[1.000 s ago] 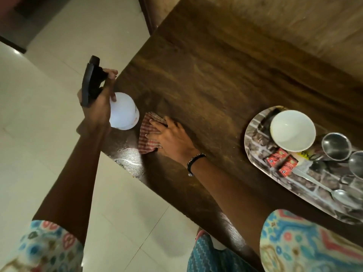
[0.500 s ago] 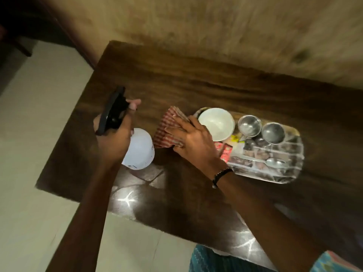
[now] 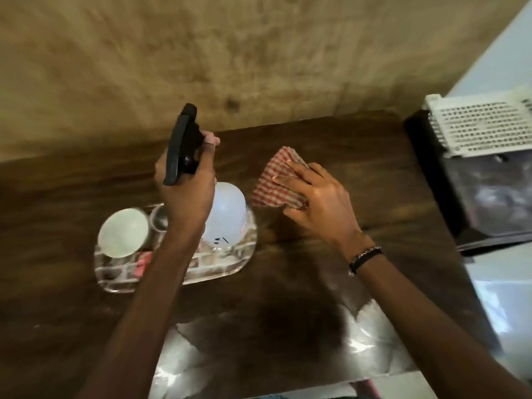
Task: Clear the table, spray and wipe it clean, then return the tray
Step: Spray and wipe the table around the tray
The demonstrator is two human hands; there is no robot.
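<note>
A dark wooden table (image 3: 331, 139) carries a tray (image 3: 218, 272) (left) and checked cloth (image 3: 273, 185).

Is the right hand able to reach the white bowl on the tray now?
Probably not directly: the left hand with the spray bottle is between the right hand, on the cloth, and the white bowl.

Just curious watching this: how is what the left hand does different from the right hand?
The left hand is raised, fingers curled round a spray bottle; the right hand lies flat, pressing a checked cloth on the table. Only the right wrist wears a bracelet. Both hold cleaning gear.
</note>
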